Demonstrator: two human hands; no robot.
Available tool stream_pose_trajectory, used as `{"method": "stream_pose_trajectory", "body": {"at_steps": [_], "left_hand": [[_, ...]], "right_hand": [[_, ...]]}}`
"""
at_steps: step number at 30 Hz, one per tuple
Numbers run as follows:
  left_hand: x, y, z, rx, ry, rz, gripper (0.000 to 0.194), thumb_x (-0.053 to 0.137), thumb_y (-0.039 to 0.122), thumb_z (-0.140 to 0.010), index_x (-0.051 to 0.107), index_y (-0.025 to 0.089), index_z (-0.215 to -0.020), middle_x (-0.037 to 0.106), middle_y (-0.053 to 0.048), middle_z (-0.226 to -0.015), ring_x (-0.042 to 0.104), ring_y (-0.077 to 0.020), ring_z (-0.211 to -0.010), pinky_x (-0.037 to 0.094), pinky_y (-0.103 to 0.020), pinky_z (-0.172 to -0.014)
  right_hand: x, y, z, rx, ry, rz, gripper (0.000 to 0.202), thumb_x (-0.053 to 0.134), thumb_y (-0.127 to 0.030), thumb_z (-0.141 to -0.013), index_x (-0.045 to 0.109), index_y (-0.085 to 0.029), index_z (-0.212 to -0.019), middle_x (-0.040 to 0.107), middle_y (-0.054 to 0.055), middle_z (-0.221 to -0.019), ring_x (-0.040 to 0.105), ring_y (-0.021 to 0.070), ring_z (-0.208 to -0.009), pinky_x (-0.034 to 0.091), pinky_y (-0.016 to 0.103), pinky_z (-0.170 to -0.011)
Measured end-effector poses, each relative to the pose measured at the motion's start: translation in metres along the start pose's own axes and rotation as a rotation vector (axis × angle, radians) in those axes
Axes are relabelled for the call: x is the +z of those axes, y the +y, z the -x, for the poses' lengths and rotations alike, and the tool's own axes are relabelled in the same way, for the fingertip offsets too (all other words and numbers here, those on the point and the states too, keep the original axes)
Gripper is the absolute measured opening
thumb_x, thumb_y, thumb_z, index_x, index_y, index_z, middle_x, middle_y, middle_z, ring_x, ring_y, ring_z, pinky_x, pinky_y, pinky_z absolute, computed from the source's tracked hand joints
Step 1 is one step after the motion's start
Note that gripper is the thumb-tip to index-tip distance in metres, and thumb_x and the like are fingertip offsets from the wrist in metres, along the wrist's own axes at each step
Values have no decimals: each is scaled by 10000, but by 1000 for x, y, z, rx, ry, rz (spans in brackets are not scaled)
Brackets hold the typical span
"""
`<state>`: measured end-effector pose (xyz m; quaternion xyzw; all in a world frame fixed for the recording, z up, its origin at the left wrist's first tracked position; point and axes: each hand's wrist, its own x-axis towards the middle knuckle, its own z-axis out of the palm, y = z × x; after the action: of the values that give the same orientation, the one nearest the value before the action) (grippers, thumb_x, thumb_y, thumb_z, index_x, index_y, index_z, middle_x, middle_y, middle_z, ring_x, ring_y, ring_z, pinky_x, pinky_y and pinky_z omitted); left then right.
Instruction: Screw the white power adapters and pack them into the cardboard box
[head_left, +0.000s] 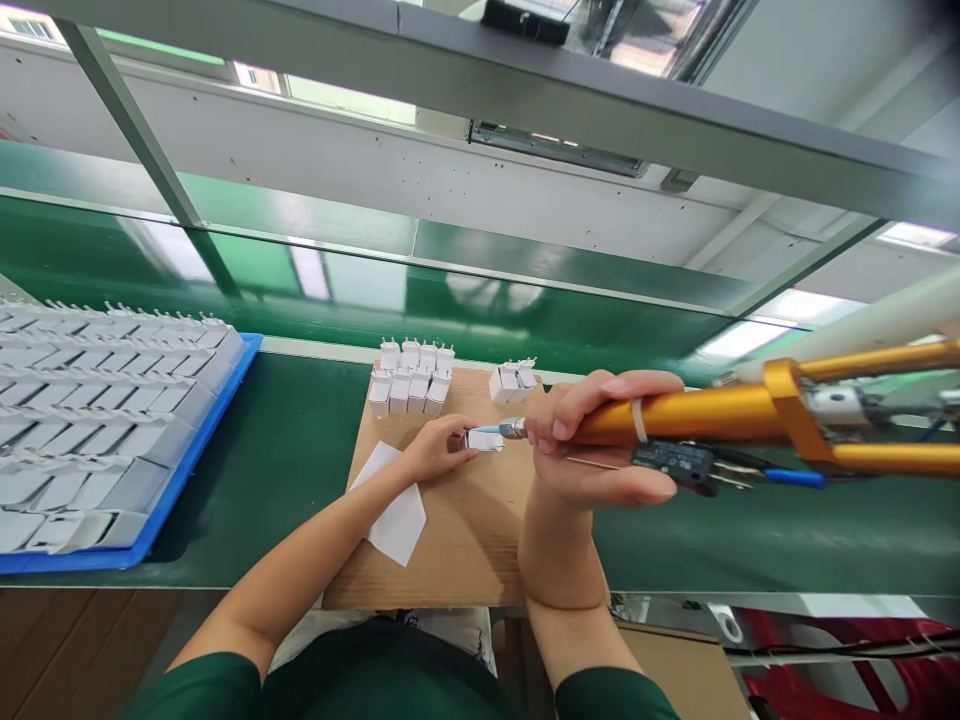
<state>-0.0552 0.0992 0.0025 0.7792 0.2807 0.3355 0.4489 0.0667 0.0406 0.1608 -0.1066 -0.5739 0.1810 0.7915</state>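
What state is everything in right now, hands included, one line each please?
Left hand: holding a small white piece
Small white piece: held at the tool's tip; contact unclear
Right hand: gripping the orange tool
Orange tool: held roughly level, tip pointing left
Larger white group: standing in rows
Smaller white group: standing close together
White paper: lying flat, partly under the left arm
Blue tray: loaded with white pieces

Orange tool (pixel 697 412): long barrel, metal collar (pixel 514 428), black switch block (pixel 675 465) mounted alongside; gripped in the right hand (pixel 559 465), pointing left.
Tool tip (pixel 491 429): pale blue, slender, reaching over the white piece; contact cannot be told.
White piece (pixel 487 442): small, box-like, pinched at its left end by the left hand (pixel 436 447), over the brown board (pixel 469 530).
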Motion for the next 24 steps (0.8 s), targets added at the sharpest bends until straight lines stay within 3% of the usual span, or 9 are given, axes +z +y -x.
{"method": "stream_pose_trajectory", "body": {"at_steps": [6,11,15,24], "left_hand": [[1,-3,1,-67,45,3,382,571,311,-928,622,175,-1281,729,-68,-1054,667,-160,-820,535,-279,-794],[4,-7,5,92,79,-194,280,565,342,-940,711,202,-1133,720,-71,-978,651,-189,-860,518,-298,-792],[8,-9,7,161,101,-208,273,635,313,-892,717,228,-1138,708,-76,-1024,649,-205,-944,527,-324,-868],[7,-11,7,147,-66,-158,445,730,307,-823,670,236,-1258,675,-102,-1169,628,-242,-1079,517,-368,-959]], "right_hand": [[0,2,-2,4,-3,-22,456,677,-630,-785,630,-236,-1009,496,-70,-565,370,72,-326,341,210,-264],[-2,2,0,11,21,30,470,661,-660,-782,616,-251,-1009,485,-73,-561,361,73,-324,338,214,-267],[-2,3,-1,-1,11,44,462,650,-665,-786,611,-262,-1009,475,-79,-551,353,68,-313,334,209,-263],[2,2,-3,-1,10,68,425,642,-657,-792,588,-278,-976,452,-91,-557,319,53,-306,319,196,-258]]}}
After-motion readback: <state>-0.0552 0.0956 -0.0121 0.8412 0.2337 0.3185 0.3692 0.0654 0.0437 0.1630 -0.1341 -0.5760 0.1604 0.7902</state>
